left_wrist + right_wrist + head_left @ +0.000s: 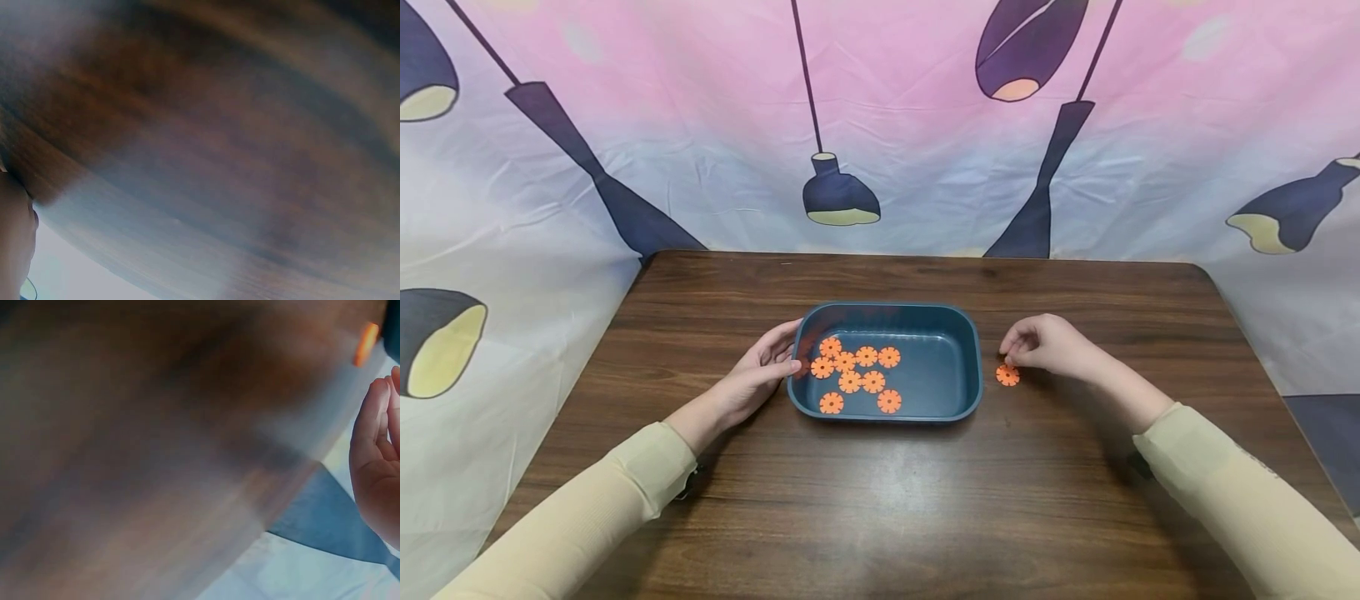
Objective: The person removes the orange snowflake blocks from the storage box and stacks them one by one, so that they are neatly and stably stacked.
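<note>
A dark teal rectangular basin (936, 367) stands on the table, several orange notched plastic discs (889, 402) lying flat inside, mostly towards its left. At the basin's left end, my left hand (748, 379) holds the wall, its thumb over the rim and the other fingers along the outside. One more orange notched disc (1007, 376) lies on the table right of the basin. My right hand (1051, 343) hovers just beside it with loosely bent fingers. In the right wrist view a gap shows between the fingertips (379, 387) and that disc (365, 345).
The dark wood-grain table (887, 517) extends in front of the basin and to both sides. Behind its far edge hangs a pastel cloth (917, 142) printed with dark lamps. The left wrist view shows mostly blurred tabletop (187, 156).
</note>
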A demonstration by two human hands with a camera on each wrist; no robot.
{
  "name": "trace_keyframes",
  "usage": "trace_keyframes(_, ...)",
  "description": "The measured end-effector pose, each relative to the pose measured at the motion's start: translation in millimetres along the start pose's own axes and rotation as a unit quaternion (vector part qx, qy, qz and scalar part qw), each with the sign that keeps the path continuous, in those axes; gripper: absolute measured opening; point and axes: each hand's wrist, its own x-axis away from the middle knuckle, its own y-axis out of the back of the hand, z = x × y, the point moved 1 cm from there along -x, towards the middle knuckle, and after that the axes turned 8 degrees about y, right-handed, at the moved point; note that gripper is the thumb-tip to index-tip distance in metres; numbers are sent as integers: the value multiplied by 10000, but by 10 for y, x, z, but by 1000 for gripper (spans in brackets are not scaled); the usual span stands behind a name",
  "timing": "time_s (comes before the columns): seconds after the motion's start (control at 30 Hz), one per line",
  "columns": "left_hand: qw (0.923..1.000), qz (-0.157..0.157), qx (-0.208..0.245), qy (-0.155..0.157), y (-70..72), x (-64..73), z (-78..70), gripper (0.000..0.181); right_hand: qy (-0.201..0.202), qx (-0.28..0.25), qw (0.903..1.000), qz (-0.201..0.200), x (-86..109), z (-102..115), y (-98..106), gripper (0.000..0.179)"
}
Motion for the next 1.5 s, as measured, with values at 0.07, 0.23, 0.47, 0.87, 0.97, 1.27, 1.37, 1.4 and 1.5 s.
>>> trace_keyframes(0.07,10000,5,-5,-3,-5,0,-6,63,86,47,9999,-100,-19,66,19,7)
trace_keyframes(0.23,10000,22,0,-18,-10,2,-12,63,309,97,9991,-276,-92,261,53,7)
trace_keyframes(0.47,10000,22,-21,1,-2,1,-6,62,675,-81,9974,-257,-223,536,6,8)
trace_keyframes(0.87,10000,41,-40,-16,4,4,-3,61,994,-418,9942,2,-483,833,-257,11)
trace_keyframes(0.97,10000,47,-44,-18,2,1,-8,61,1108,-453,9927,161,-531,881,-347,13)
trace_keyframes(1.27,10000,11,-15,26,-4,-11,-9,61,1250,-781,9870,642,-669,927,-631,13)
trace_keyframes(1.37,10000,8,-3,36,-2,-9,-11,60,1276,-747,9858,799,-710,918,-724,14)
trace_keyframes(1.4,10000,9,2,39,-2,-9,-10,60,1273,-722,9856,846,-722,915,-754,14)
trace_keyframes(1.5,10000,16,7,29,1,-6,-10,60,1303,-634,9840,1034,-745,913,-839,16)
